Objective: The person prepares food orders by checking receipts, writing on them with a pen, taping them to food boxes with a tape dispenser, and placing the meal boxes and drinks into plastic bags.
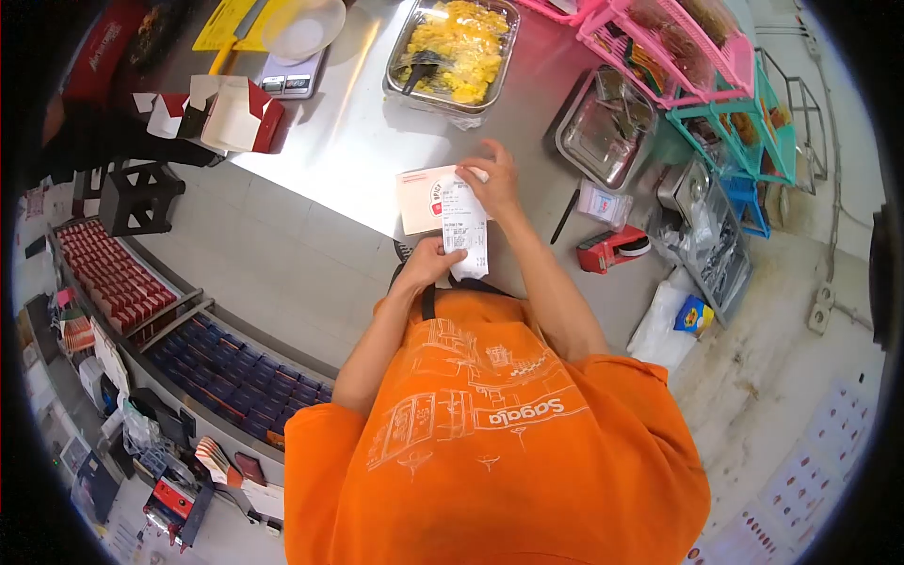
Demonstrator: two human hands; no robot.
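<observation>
A long white printed receipt [463,221] lies over the pale lid of a flat box with a red logo [419,193]. At the receipt's lower end my left hand [431,264] is closed, its thumb pressed on the paper. My right hand [493,181] pinches the receipt's upper end by the box's far right corner; one finger is raised. Whether my fingers also grip the box is hidden. Beyond the hands stands a metal tray [394,80] of yellow food, which looks like scrambled egg, with a black utensil in it.
Left on the steel table [344,151] are open cartons [235,113], a scale [290,77] and a knife [226,52]. To the right are a lidded metal container [603,141], a black pen [565,217], a red stapler-like object [603,251] and pink baskets [650,47].
</observation>
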